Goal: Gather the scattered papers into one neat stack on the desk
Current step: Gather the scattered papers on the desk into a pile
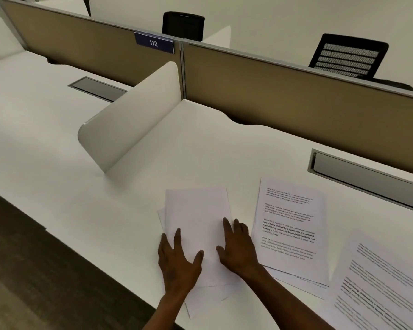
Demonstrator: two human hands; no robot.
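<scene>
Both hands laid flat and open, palms down, gripping nothing: left hand (177, 263) and right hand (237, 250) pressed on the blank pile (198, 220), slightly fanned near the desk's (57, 139) front edge. Printed sheets (289, 229) just beside the right hand, toward the desk's right end, long axis running front to back; further printed page (377, 287) beyond, at the front right. Right hand nearer, hence probably better placed for drawing them across.
</scene>
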